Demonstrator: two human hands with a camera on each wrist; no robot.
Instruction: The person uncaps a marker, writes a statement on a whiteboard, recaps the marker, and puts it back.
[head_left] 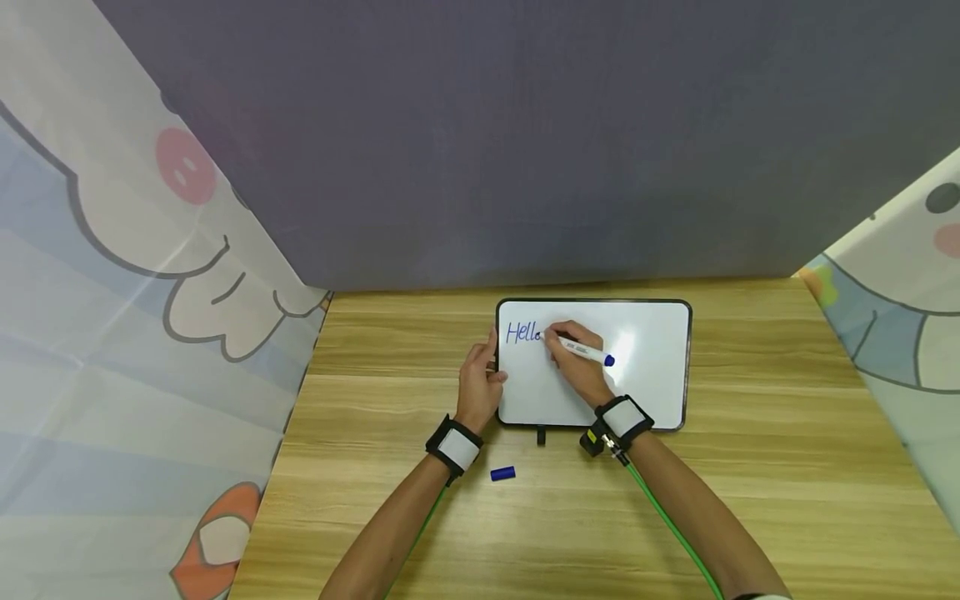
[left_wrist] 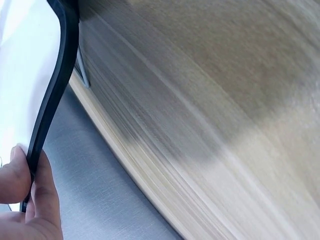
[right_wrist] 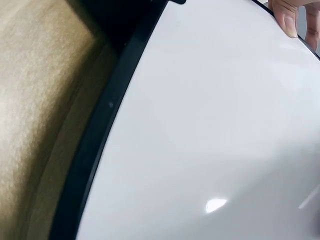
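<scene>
A small whiteboard [head_left: 645, 333] with a black frame lies on the wooden table [head_left: 390, 350]. Blue letters "Hello" [head_left: 523, 333] are written at its top left. My right hand [head_left: 573, 354] grips a white marker [head_left: 587, 351] with a blue end, its tip on the board just right of the letters. My left hand [head_left: 480, 379] pinches the board's left edge, thumb on the white surface; in the left wrist view the thumb [left_wrist: 12, 175] and a finger clasp the black frame [left_wrist: 52, 95]. The right wrist view shows the white surface [right_wrist: 210, 135], the frame [right_wrist: 95, 145] and the left hand's fingertips [right_wrist: 290, 15].
A blue marker cap [head_left: 502, 473] lies on the table near my left wrist. A small black tab [head_left: 541, 434] sticks out under the board's near edge. A grey backdrop [head_left: 525, 133] stands behind the table, with cartoon-print curtains [head_left: 112, 333] on both sides.
</scene>
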